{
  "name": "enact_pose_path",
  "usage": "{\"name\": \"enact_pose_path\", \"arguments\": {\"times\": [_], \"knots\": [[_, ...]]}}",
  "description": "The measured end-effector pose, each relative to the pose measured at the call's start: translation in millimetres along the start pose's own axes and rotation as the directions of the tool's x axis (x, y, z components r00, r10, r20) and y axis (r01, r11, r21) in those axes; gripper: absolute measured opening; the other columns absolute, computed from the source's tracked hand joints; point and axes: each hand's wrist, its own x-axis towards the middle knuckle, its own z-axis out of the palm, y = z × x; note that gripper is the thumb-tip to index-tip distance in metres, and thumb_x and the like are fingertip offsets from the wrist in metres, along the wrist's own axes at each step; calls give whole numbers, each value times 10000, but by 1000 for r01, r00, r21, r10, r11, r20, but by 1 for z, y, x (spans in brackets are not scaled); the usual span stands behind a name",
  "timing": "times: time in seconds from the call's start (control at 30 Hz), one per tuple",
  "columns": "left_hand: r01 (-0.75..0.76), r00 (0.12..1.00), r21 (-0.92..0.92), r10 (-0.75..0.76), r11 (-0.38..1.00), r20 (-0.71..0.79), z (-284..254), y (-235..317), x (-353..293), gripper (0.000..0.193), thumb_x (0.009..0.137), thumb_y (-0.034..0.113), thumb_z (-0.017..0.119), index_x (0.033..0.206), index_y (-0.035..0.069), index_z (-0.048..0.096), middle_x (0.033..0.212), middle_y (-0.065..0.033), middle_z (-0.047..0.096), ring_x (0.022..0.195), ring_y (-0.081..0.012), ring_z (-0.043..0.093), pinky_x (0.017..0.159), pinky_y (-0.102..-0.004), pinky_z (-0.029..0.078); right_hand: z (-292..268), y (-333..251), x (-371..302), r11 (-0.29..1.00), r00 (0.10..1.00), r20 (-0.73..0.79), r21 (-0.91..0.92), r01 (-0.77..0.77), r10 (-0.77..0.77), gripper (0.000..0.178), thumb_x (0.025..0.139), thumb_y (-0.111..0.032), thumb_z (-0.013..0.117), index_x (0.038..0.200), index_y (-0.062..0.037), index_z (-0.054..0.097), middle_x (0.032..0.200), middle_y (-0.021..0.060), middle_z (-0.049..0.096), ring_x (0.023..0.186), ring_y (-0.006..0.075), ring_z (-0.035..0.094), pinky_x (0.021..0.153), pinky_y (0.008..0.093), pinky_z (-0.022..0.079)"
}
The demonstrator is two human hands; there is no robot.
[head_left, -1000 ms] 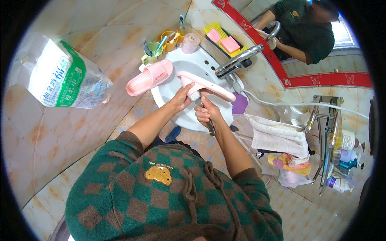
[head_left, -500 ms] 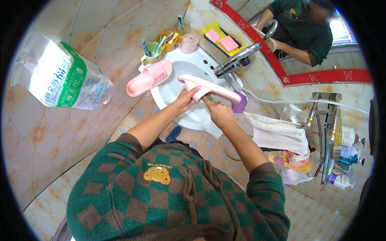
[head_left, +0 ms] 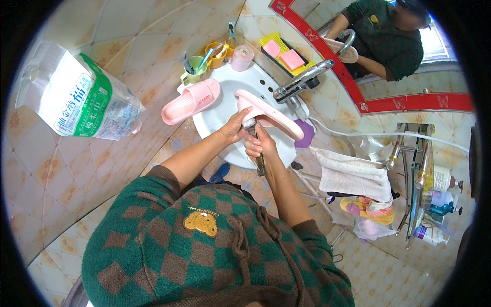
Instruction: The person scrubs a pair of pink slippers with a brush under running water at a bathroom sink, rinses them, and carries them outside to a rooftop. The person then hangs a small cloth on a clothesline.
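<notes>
Over the white sink (head_left: 221, 116), my left hand (head_left: 236, 127) grips a pink slipper (head_left: 276, 117), which is tilted on its side. My right hand (head_left: 262, 144) is closed around a brush (head_left: 260, 166) with a dark handle. Its pale head touches or nearly touches the slipper's strap, close to my left fingers; exact contact is hard to make out. A second pink slipper (head_left: 193, 101) lies across the sink's left rim, strap side up.
Behind the sink are a chrome faucet (head_left: 304, 79), pink soap bars (head_left: 291, 59) on a yellow-black holder, and cups (head_left: 194, 75) with toothbrushes. At right, a white towel (head_left: 353, 176) hangs by a metal rack (head_left: 422, 174). A plastic package (head_left: 79, 97) hangs at left; a red-framed mirror (head_left: 353, 87) is upper right.
My right hand has drawn toward me and left, and the brush handle now shows below it. The held slipper has shifted slightly and turned in my left hand.
</notes>
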Motion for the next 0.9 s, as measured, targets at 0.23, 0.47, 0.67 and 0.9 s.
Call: {"name": "enact_pose_path", "arguments": {"times": [0.23,0.47,0.67,0.9], "knots": [[122,957,285,-36,951,-287,8,-16,2,463,891,359,669,1213,48,550,1050,-67,645,901,-181,646,761,-335,555,-22,-22,-17,-787,941,59,-567,-244,-334,501,921,-163,449,1417,-221,415,780,212,677,676,376,683,583,505,538],[18,935,557,183,830,-302,-17,-7,19,455,821,277,748,1150,4,592,978,-93,672,811,-165,661,682,-322,549,-27,6,6,-257,829,289,-949,183,-480,455,995,-267,400,1439,-168,409,780,212,671,717,395,663,625,531,472],[331,850,928,373,169,-371,-42,35,23,863,652,413,806,1269,-49,419,1045,-189,663,951,-297,663,791,-374,538,-63,4,-22,138,941,-179,-980,-144,-288,479,979,-223,498,1449,-187,417,1218,164,632,971,218,644,849,318,490],[121,993,828,52,-548,-110,28,70,-13,763,615,472,802,1174,27,535,1010,-195,682,930,-347,669,788,-420,529,-41,-40,-16,99,691,84,-970,221,-718,850,826,-279,732,1488,-13,270,1300,229,557,975,242,641,861,338,499]]}}
